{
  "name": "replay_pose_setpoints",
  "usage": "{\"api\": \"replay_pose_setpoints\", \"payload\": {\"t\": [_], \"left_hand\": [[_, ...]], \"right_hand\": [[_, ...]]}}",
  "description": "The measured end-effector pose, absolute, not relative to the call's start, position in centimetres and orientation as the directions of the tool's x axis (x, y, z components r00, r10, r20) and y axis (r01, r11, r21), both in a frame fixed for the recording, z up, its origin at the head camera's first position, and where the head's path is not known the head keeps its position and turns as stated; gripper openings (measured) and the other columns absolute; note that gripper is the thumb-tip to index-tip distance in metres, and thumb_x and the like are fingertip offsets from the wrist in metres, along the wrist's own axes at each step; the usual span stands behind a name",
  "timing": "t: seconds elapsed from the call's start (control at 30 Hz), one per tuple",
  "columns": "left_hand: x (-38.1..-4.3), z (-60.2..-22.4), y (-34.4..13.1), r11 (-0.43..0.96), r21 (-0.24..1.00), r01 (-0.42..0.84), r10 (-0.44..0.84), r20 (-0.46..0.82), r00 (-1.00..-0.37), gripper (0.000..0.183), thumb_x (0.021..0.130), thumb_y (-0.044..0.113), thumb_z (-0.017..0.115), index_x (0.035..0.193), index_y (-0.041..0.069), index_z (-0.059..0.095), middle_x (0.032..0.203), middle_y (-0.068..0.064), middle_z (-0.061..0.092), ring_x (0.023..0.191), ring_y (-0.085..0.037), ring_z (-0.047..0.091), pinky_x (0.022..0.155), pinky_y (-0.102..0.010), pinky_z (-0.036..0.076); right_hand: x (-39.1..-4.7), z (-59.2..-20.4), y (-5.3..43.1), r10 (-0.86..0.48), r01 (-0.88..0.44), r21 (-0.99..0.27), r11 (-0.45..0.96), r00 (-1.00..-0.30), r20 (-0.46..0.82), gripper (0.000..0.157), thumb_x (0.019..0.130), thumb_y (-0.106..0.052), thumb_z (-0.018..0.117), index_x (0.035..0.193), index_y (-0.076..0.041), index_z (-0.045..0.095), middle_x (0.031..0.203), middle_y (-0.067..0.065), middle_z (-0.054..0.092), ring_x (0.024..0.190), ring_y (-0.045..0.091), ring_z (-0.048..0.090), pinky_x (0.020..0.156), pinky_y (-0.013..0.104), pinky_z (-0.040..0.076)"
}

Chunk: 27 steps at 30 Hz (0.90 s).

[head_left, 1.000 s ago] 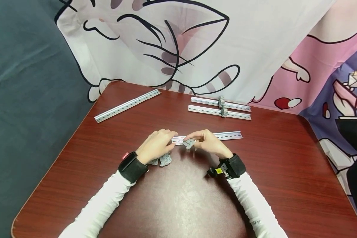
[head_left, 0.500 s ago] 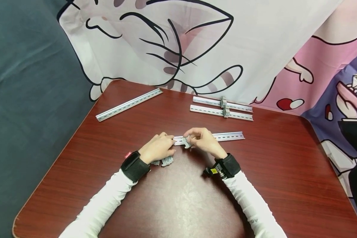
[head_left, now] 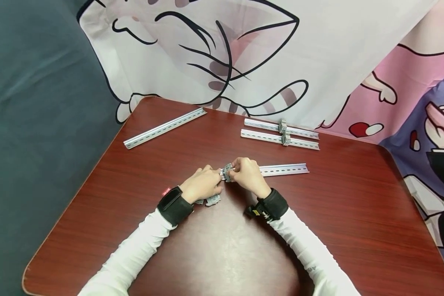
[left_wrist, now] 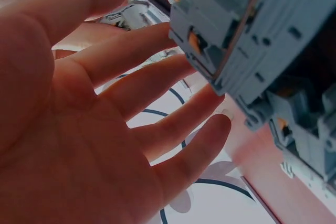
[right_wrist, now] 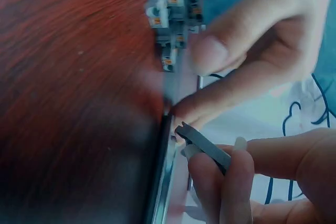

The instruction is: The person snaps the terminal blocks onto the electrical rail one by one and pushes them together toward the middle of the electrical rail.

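My right hand [head_left: 248,176] pinches a thin grey DIN-rail terminal block [head_left: 227,172] over the left part of a slotted metal DIN rail [head_left: 285,169]. In the right wrist view this block [right_wrist: 206,148] stands edge-on between thumb and fingers, close to the rail's edge. At the rail's left end is my left hand [head_left: 202,184], its fingertips right at the metal. The left wrist view shows its fingers [left_wrist: 152,85] extended and spread. More grey terminal blocks [head_left: 213,200] lie on the table below the left hand, partly hidden by it.
Two parallel rails at the back right, a rear rail [head_left: 259,123] and a front rail [head_left: 260,135], each carry a cluster of terminal blocks. Another rail [head_left: 166,127] lies slanted at the back left. A printed cloth [head_left: 163,74] hangs behind the brown table [head_left: 355,213].
My right hand has moved slightly left and turned the terminal block from tilted to more upright over the rail. The left hand stays at the rail's end. The head view has shifted slightly.
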<state>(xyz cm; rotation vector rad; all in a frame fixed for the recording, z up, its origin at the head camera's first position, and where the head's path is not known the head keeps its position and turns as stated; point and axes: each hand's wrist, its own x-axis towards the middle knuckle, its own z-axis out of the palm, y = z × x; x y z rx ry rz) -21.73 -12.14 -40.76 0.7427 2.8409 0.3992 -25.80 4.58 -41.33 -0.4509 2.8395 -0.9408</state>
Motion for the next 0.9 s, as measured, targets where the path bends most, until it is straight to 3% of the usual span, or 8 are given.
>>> {"api": "replay_pose_setpoints", "payload": {"t": [0.13,0.3,0.6,0.9], "left_hand": [[-21.7,-40.8,-11.8,0.848,0.300,0.438,0.486,-0.108,-0.867,0.015,0.091,0.021,0.061,0.080,0.011,0.064,0.103,-0.006,0.069,0.094,-0.028,0.053,0.075,-0.040,0.041],[-21.8,-41.0,-11.6,0.854,0.276,0.442,0.483,-0.103,-0.869,0.015,0.092,0.022,0.061,0.087,0.009,0.068,0.105,-0.008,0.069,0.093,-0.027,0.051,0.074,-0.039,0.041],[-21.9,-41.1,-11.5,0.863,0.246,0.442,0.480,-0.122,-0.869,0.019,0.092,0.025,0.062,0.085,0.008,0.069,0.113,-0.010,0.068,0.093,-0.027,0.050,0.076,-0.039,0.042],[-21.6,-40.9,-11.8,0.862,0.266,0.432,0.474,-0.122,-0.872,0.020,0.092,0.024,0.062,0.085,0.007,0.069,0.105,-0.010,0.068,0.094,-0.029,0.051,0.076,-0.040,0.042]], "right_hand": [[-25.6,-41.5,4.1,-0.304,-0.294,-0.522,0.800,-0.950,0.070,0.013,0.074,-0.012,0.070,0.084,-0.004,0.069,0.077,0.007,0.073,0.073,0.022,0.069,0.064,0.034,0.052],[-25.5,-41.6,3.8,-0.293,-0.326,-0.466,0.822,-0.945,0.144,0.009,0.072,-0.011,0.070,0.076,-0.005,0.065,0.069,0.005,0.070,0.068,0.023,0.066,0.060,0.035,0.050],[-25.8,-41.5,3.5,-0.317,-0.330,-0.447,0.831,-0.942,0.105,0.007,0.070,-0.010,0.069,0.069,-0.007,0.064,0.065,0.004,0.069,0.064,0.023,0.065,0.058,0.035,0.049],[-26.0,-41.3,3.1,-0.333,-0.334,-0.384,0.861,-0.940,0.073,0.012,0.072,-0.014,0.072,0.064,-0.011,0.064,0.064,0.003,0.065,0.062,0.022,0.061,0.058,0.037,0.047]]}}
